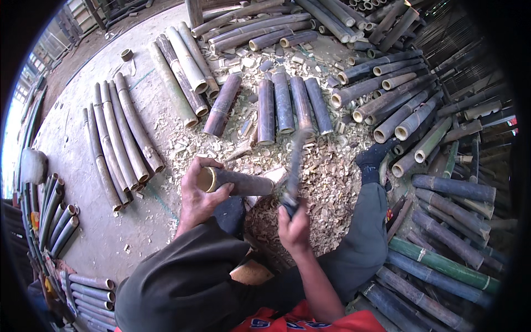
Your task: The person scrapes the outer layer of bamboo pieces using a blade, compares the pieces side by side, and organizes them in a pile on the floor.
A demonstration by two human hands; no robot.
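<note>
My left hand (200, 191) is wrapped round the near end of a short bamboo tube (243, 182), whose open pale end faces left. The tube lies level above my lap, its far end by a pale piece of wood (276, 175). In my right hand (295, 229) is the dark handle of a large knife (295, 166). Its blade points away from me, just right of the tube's far end, and is smeared by motion. The blade and the tube look apart, though I cannot tell the exact gap.
Wood chips (326, 199) cover the ground between my legs. Several short dark bamboo tubes (283, 102) stand in a row ahead. Longer bamboo poles (116, 138) lie at left, and bamboo stacks (381, 94) fill the right side. My right foot (373, 157) rests beside them.
</note>
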